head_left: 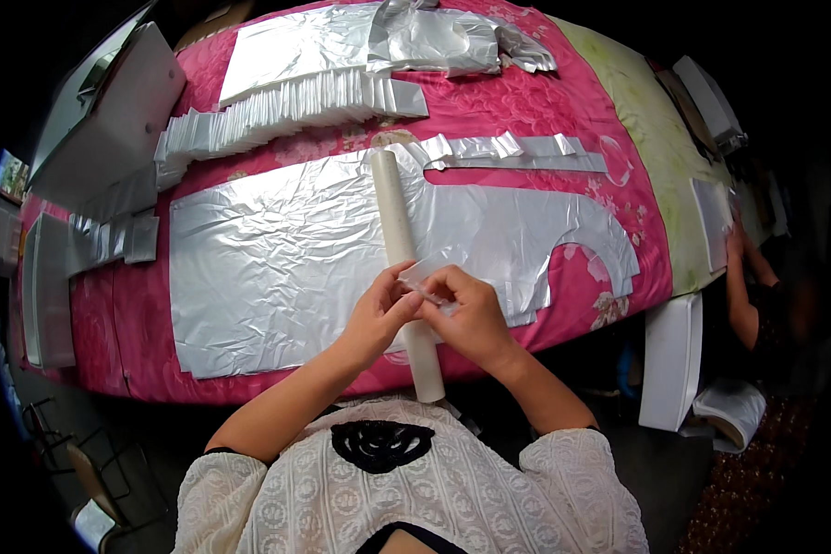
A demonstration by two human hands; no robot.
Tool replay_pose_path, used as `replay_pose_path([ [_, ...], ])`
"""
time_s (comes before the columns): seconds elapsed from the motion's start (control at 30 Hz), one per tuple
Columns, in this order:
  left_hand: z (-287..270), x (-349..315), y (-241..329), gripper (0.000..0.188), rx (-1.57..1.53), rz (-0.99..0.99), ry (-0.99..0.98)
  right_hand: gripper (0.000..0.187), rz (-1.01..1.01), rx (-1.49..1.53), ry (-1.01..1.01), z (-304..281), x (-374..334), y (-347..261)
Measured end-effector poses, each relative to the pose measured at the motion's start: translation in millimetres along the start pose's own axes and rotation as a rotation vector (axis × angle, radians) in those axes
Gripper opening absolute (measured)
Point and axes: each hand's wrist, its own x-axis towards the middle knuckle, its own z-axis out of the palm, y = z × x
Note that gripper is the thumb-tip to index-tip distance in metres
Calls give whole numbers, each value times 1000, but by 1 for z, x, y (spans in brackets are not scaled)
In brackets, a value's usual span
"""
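Note:
My left hand and my right hand meet over the middle of the table's near side, fingers closed on a small whitish plastic piece pinched between them. Most of that piece is hidden by the fingers. Beneath my hands runs a long pale tube, lying across a flat stack of silvery plastic bags and reaching over the near edge. The bags' handle cut-outs are toward the right. Some folded strips rest along the far handle.
Farther back lie a long row of folded silvery packets and another bag pile. White boxes stand at the left on the pink floral cloth. At the right, another person's arms reach to a white box.

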Motion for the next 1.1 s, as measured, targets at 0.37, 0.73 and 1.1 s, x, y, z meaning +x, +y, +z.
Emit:
replay_pose_path([
  [0.37,-198,-91,60,14,271,-288,371,40,59,-472,-72,16,-62,-30],
  [0.73,-257,-80,75,24,509,-249,489,44,530,-397,-364,19,-76,1],
  [1.1,-176,-61,98,33,1767,260,627,40,535,-415,-385,9,-81,11],
])
